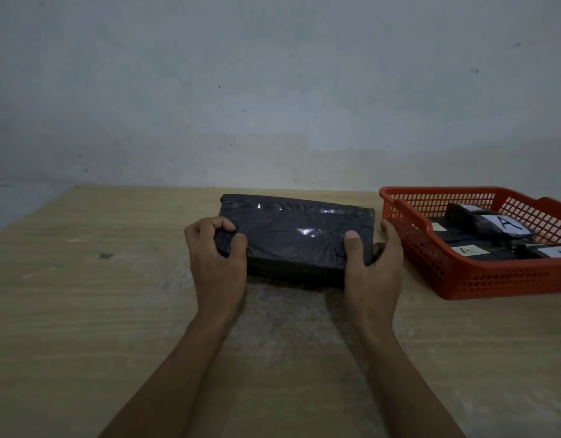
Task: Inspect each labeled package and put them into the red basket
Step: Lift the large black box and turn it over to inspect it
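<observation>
I grip the black wrapped package at both ends, left hand and right hand curled around it; I should flip it to find its label before the red basket.

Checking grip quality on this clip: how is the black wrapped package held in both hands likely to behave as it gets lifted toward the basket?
The black package probably stays stiff: its edges look straight, block-like. Its glossy wrap shows glare, so it may be slippery, though the left hand and right hand grip opposite ends. Flat and wide, it seems unlikely to roll.
</observation>
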Tool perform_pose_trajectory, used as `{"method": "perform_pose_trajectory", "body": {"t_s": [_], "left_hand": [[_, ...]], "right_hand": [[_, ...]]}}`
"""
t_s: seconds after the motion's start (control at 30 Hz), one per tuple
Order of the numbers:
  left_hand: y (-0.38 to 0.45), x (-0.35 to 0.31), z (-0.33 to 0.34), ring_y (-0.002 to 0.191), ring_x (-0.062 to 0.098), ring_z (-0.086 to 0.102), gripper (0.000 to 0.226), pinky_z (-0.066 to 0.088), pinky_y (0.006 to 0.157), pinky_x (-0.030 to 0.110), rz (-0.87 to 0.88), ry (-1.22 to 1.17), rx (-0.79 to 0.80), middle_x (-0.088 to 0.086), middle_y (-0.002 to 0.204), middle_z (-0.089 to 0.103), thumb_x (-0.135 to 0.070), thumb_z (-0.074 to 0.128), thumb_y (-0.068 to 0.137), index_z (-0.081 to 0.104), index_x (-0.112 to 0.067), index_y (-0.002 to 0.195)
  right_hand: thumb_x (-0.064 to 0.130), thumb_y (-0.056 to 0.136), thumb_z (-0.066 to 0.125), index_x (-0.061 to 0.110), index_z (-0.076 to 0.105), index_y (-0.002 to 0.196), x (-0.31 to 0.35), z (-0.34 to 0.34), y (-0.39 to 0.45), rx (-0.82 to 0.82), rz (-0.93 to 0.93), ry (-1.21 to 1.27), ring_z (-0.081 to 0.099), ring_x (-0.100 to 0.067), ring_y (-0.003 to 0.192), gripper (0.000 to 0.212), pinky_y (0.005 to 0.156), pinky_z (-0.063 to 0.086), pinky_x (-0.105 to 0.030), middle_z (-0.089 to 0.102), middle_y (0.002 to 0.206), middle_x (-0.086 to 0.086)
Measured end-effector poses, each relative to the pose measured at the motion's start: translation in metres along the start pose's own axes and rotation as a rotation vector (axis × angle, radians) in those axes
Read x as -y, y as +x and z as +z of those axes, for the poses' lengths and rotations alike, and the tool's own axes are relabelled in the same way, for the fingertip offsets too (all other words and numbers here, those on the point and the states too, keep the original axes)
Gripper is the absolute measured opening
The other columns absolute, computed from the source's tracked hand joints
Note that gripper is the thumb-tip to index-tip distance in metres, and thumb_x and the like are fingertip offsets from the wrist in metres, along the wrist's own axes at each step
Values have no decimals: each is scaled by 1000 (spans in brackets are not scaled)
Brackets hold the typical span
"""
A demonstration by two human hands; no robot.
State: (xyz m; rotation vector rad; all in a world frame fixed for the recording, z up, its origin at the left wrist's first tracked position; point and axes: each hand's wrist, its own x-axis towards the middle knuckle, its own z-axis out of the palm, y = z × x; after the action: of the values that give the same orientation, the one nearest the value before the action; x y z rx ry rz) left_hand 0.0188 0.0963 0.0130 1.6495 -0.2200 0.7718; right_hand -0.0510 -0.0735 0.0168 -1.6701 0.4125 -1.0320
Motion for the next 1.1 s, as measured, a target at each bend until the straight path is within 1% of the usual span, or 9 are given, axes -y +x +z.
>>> {"method": "perform_pose_trajectory", "body": {"t_s": [0.07,0.17,0.27,0.37,0.5,0.7,0.8,0.93,1.1], "left_hand": [[-1,-1,0,93,-14,45,21,33,79,1,20,26,-6,9,110,45,2,62,86,52,-15,93],[-3,-3,0,92,-19,44,20,32,76,-2,31,52,-8,8,110,43,3,60,86,52,-12,95],[-3,-3,1,91,-19,44,19,33,73,-3,29,64,3,8,112,41,3,58,87,52,-12,97],[-3,-3,0,92,-18,45,19,34,73,-2,28,65,7,7,113,41,3,57,88,52,-13,98],[-4,-7,-1,91,-17,45,20,35,71,-2,18,62,17,6,114,40,3,57,88,52,-15,97],[-9,-8,0,93,-18,45,13,33,72,-4,24,79,62,2,120,37,-6,53,96,52,-18,101],[-8,-4,0,96,-5,46,10,32,77,-5,9,87,109,2,127,36,-14,50,99,52,-19,108],[-10,-1,2,121,16,42,30,32,92,9,45,139,145,7,134,37,-37,53,94,52,-19,118],[-15,1,8,148,30,18,49,34,113,52,106,227,180,-6,154,17,-62,44,86,48,-36,127]], "right_hand": [[37,98,60,22,44,147,0,0,1,15,-7,-27,47,7,98,54,79,34,-1,42,121,14],[32,98,60,24,50,142,-5,1,2,28,-13,-36,44,28,92,45,70,37,4,42,114,12],[33,100,57,26,49,142,-9,2,2,58,19,49,47,22,99,43,70,38,3,44,121,9],[43,100,56,25,54,138,-10,3,8,68,116,208,56,-7,115,42,84,48,-17,53,131,2],[66,74,67,27,71,118,-19,7,20,85,381,488,68,-23,112,59,99,54,-48,72,121,0],[76,77,63,26,69,123,-20,10,17,176,313,439,68,-24,115,68,102,51,-49,69,126,-2],[80,70,68,27,61,133,-23,10,16,191,337,409,64,-23,120,82,104,51,-50,60,136,-4],[71,67,68,28,54,135,-13,8,11,140,234,351,60,-20,122,81,102,53,-43,50,140,-6],[41,92,67,28,49,136,-1,5,-3,-4,3,306,54,7,110,49,88,54,-17,41,137,-1]]}}
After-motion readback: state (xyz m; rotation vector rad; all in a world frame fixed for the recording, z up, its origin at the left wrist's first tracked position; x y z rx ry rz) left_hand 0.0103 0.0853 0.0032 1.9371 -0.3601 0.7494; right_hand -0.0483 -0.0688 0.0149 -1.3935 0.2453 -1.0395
